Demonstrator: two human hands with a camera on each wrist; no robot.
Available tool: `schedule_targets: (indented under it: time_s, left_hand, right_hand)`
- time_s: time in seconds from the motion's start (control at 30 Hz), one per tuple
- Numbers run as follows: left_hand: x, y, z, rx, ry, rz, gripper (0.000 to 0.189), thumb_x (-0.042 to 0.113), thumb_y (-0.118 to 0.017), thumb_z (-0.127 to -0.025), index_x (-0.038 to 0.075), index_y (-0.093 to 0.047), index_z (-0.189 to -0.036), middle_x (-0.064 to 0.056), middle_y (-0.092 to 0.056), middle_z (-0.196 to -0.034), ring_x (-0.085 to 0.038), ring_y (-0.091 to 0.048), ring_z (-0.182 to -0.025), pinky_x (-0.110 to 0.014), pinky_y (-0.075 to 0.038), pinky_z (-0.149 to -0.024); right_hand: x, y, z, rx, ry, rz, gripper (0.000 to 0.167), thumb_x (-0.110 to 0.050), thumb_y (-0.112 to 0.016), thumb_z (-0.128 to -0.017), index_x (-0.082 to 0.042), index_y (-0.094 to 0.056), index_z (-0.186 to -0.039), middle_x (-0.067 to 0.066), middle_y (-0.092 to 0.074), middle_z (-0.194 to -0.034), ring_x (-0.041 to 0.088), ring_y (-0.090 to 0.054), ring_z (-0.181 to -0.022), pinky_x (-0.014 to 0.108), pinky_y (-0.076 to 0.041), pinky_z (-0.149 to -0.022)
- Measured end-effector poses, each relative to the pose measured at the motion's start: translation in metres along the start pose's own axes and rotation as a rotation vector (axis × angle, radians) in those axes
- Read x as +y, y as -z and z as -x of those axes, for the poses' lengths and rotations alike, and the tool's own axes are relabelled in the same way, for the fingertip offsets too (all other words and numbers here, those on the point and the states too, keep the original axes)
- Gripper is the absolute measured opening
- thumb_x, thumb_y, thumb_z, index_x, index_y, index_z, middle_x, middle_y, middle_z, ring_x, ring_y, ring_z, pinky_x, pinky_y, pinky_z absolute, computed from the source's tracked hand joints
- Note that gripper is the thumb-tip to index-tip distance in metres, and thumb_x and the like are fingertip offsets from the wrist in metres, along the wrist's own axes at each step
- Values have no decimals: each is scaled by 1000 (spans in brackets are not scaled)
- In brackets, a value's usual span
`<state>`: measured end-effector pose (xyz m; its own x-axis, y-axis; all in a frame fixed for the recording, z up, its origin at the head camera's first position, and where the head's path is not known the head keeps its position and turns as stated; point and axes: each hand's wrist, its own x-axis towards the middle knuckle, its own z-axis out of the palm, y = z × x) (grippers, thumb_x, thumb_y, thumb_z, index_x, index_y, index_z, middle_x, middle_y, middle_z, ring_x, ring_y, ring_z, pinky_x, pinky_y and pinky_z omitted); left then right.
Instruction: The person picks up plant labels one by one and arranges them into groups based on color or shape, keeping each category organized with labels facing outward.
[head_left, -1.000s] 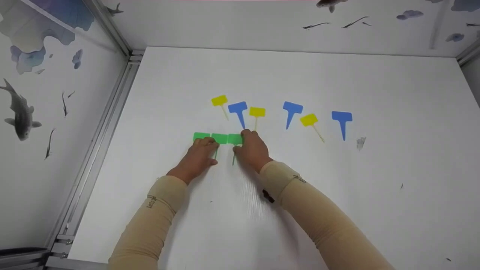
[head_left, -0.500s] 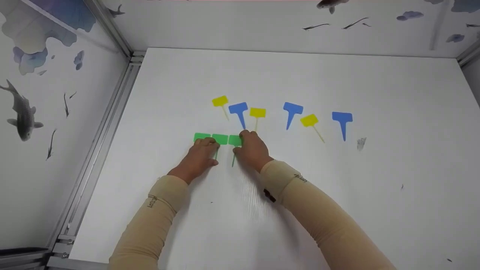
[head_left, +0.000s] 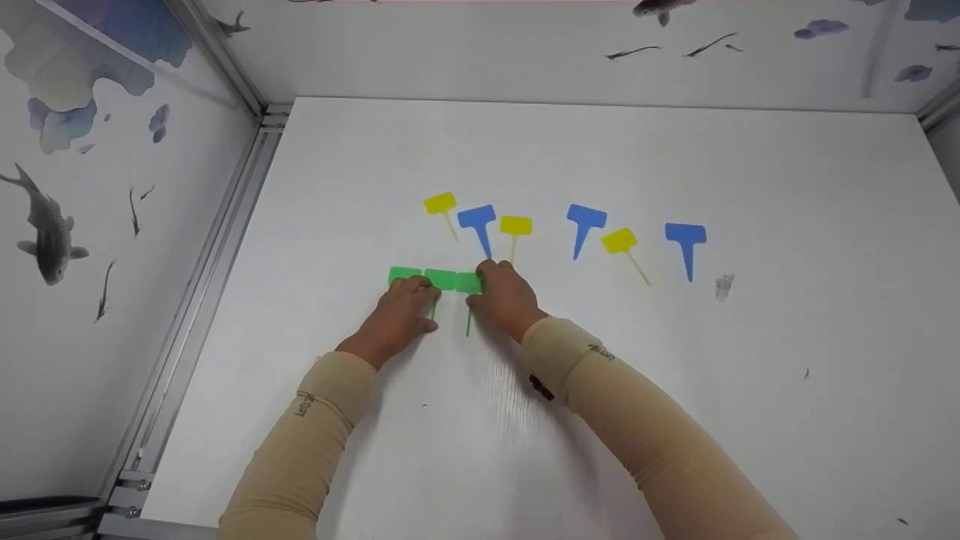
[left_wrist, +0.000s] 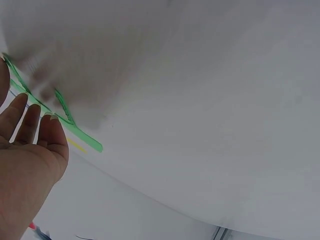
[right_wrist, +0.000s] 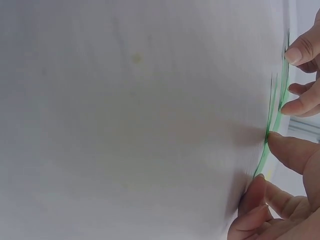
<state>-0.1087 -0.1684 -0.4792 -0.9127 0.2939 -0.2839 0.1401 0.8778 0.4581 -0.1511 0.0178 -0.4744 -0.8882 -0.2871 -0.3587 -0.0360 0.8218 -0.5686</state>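
Observation:
Three green T-shaped plant labels lie side by side: the left label point(head_left: 405, 272), the middle label point(head_left: 440, 280) and the right label point(head_left: 468, 283), heads in a row, stems toward me. My left hand point(head_left: 391, 313) rests its fingertips on the left and middle ones, covering part of both; in the left wrist view its fingers point(left_wrist: 52, 131) reach the labels' lower edges. With thumb and fingers my right hand point(head_left: 507, 301) holds the right label by its head, hiding the right end. The right wrist view has that thumb point(right_wrist: 285, 147) against the green edge.
Beyond the hands lie three yellow plant labels, at left point(head_left: 440, 202), centre point(head_left: 516, 226) and right point(head_left: 619, 241). Among them are three blue T-shaped labels, at left point(head_left: 477, 217), centre point(head_left: 586, 216) and right point(head_left: 685, 233). Walls border the white table point(head_left: 787, 225) at left and back.
My right hand has shifted the right green label slightly, closing its gap to the middle one and turning its stem straighter. The left hand stays in place.

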Motion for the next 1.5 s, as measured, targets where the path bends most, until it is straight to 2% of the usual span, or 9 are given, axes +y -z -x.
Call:
schedule_targets:
  time_s: [0.13, 0.33, 0.5, 0.73, 1.0, 1.23, 1.5]
  left_hand:
    - [3, 1, 2, 18, -8, 36, 52, 17, -71, -88, 7, -54, -136, -12, -46, -141, -29, -33, -132, -41, -31, -112]
    - [9, 0, 2, 38, 15, 83, 52, 18, -71, -88, 11, -54, -137, -8, -45, -141, -24, -33, -133, -38, -31, -112]
    - [16, 0, 2, 56, -9, 81, 52, 20, -72, -88, 12, -55, -136, -7, -46, -141, -24, -34, -131, -37, -32, -111]
    - [24, -2, 0, 49, -25, 55, 51, 23, -71, -88, 14, -55, -137, -6, -45, -142, -25, -34, -132, -39, -31, -112]
    - [26, -6, -5, 58, -21, 48, 52, 23, -72, -88, 13, -56, -136, -6, -46, -142, -23, -34, -131, -37, -31, -112]
    - [28, -10, -9, 55, -34, 31, 53, 24, -74, -86, 12, -57, -135, -6, -47, -141, -25, -34, -131, -38, -31, -112]
    - [31, -11, -14, 33, -38, 30, 55, 26, -74, -86, 13, -55, -136, -6, -46, -143, -25, -31, -134, -40, -29, -113]
  right_hand:
    - [0, 1, 0, -11, 0, 12, 49, -22, -67, -91, -6, -50, -134, 13, -54, -121, 24, -55, -108, 37, -41, -103]
    - [2, 2, -1, -9, -9, -21, 50, -23, -68, -91, -7, -49, -135, 13, -53, -124, 24, -55, -113, 37, -40, -104]
    - [2, 4, -1, -1, -6, -43, 52, -22, -68, -90, -8, -49, -136, 13, -52, -128, 24, -53, -120, 38, -38, -107]
    - [5, 9, -1, 4, 27, -39, 51, -21, -66, -91, -8, -49, -137, 12, -51, -131, 23, -50, -124, 36, -35, -110]
    - [15, 16, 1, 16, 72, -36, 51, -22, -68, -91, -8, -49, -136, 12, -55, -122, 24, -54, -106, 36, -42, -102]
    - [23, 22, 2, 17, 59, -74, 51, -23, -68, -91, -13, -48, -137, 9, -55, -116, 23, -53, -104, 36, -43, -101]
    - [30, 36, 1, 22, 59, -127, 50, -22, -66, -92, -12, -47, -137, 10, -53, -117, 26, -52, -101, 36, -45, -95]
